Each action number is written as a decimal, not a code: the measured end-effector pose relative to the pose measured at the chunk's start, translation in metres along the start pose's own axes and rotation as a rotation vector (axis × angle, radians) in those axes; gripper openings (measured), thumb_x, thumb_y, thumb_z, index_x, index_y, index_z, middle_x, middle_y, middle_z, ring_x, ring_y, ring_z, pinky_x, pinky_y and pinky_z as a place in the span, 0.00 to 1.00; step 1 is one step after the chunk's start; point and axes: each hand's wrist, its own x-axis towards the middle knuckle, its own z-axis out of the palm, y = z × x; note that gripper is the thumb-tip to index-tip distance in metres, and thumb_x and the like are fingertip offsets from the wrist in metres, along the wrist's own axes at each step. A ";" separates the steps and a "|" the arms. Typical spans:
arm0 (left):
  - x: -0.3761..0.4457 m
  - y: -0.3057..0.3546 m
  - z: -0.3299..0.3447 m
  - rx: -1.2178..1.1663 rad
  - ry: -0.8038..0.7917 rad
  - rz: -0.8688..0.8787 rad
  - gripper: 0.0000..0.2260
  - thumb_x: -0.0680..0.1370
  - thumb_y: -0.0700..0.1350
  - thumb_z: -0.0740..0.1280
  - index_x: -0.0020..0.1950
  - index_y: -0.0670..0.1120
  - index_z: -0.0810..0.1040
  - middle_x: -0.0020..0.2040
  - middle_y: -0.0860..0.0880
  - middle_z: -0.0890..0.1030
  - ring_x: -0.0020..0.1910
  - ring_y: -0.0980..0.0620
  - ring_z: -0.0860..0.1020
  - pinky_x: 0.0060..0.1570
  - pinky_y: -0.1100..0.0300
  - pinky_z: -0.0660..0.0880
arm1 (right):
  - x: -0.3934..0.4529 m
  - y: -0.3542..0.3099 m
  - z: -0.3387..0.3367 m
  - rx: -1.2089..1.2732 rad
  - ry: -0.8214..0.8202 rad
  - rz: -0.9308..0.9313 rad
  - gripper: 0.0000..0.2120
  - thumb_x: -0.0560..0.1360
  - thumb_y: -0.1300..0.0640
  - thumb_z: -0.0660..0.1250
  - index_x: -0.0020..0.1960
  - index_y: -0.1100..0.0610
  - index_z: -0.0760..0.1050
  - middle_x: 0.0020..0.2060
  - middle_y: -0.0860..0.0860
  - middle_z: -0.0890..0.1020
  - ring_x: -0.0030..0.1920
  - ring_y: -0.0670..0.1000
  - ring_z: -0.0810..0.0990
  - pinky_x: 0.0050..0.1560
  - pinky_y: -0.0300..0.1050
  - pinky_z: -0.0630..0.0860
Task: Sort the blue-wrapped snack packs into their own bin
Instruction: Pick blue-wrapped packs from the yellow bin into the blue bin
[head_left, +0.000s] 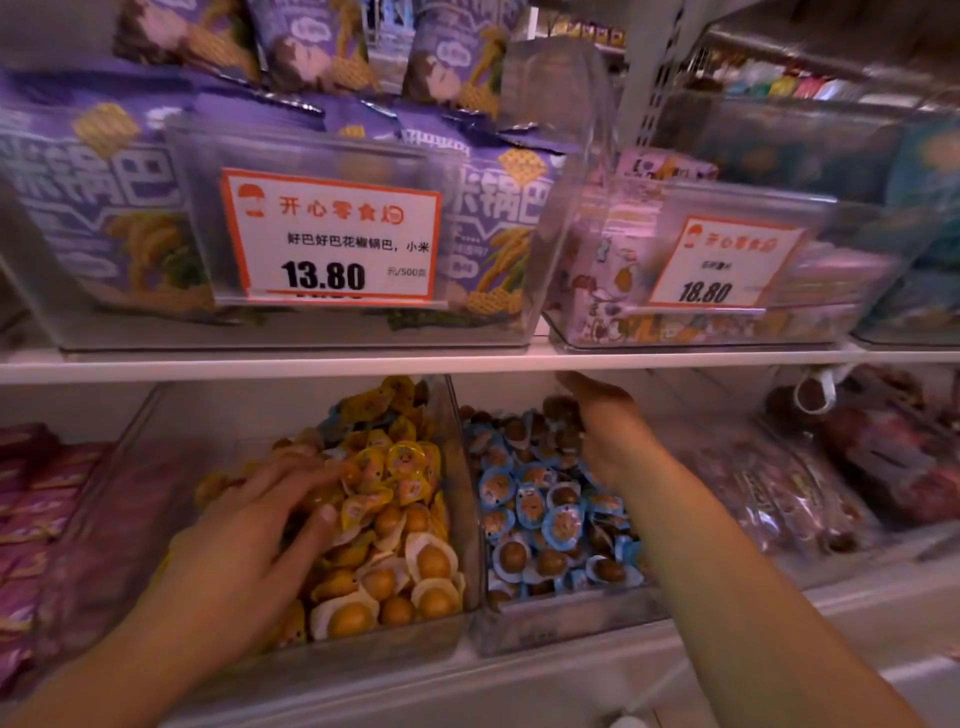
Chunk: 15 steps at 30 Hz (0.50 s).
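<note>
Head view: blue-wrapped snack packs (540, 499) beneath right hand (605, 431), grip released.

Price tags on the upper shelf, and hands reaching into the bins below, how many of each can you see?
Price tags: 2, reading 13.80 and 18.80
Hands: 2, the left hand on the yellow packs, the right hand over the blue packs
Total: 4

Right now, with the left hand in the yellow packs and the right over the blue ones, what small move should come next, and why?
Probably spread the left hand's fingers through the yellow-wrapped packs to look for any stray blue one. That hand rests flat on the yellow pile, pinching nothing visible, while the right hand is above the blue-wrapped packs in the neighbouring bin. I cannot see a blue pack among the yellow ones.
</note>
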 end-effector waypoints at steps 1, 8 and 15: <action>-0.001 -0.002 0.000 0.011 -0.026 -0.012 0.25 0.75 0.65 0.53 0.68 0.61 0.74 0.68 0.59 0.73 0.67 0.53 0.74 0.62 0.45 0.75 | 0.015 0.001 -0.007 -0.097 0.055 -0.005 0.10 0.79 0.52 0.66 0.44 0.57 0.78 0.46 0.58 0.83 0.42 0.54 0.79 0.54 0.55 0.79; 0.000 -0.006 -0.006 0.003 -0.005 -0.012 0.15 0.73 0.57 0.70 0.60 0.62 0.79 0.58 0.62 0.79 0.58 0.58 0.78 0.55 0.58 0.75 | 0.034 0.017 -0.015 -0.354 0.151 -0.175 0.10 0.80 0.60 0.62 0.48 0.60 0.82 0.53 0.60 0.84 0.42 0.48 0.82 0.41 0.37 0.76; -0.011 -0.005 -0.015 -0.055 -0.004 0.016 0.14 0.70 0.56 0.76 0.54 0.64 0.78 0.48 0.65 0.77 0.50 0.65 0.75 0.52 0.66 0.72 | -0.034 0.022 0.036 -0.512 -0.104 -0.708 0.11 0.77 0.63 0.63 0.50 0.53 0.82 0.48 0.51 0.85 0.52 0.50 0.82 0.58 0.45 0.76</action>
